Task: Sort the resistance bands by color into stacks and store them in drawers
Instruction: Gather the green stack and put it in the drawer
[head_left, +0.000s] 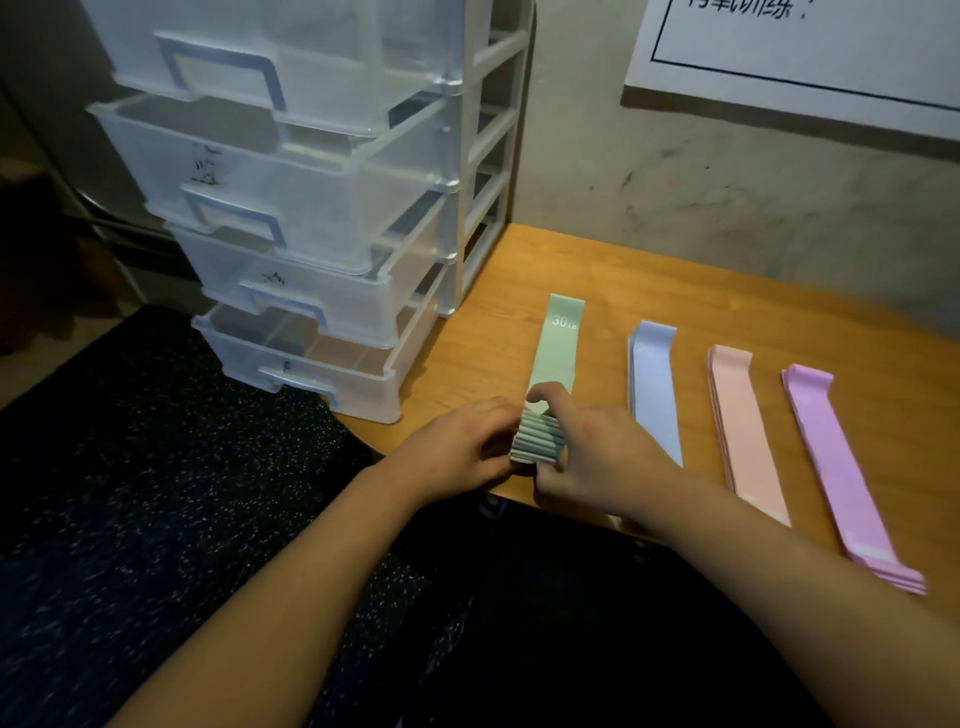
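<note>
Four stacks of resistance bands lie side by side on the wooden table: green, blue, peach and purple. My left hand and my right hand both grip the near end of the green stack, whose layered edges show between my fingers. My right thumb presses on top of it. The stack's far end, marked 30, lies flat on the table.
A clear plastic drawer unit stands at the table's left end, with all of its drawers pulled out toward me. A white poster hangs on the wall behind. Dark speckled floor lies below on the left.
</note>
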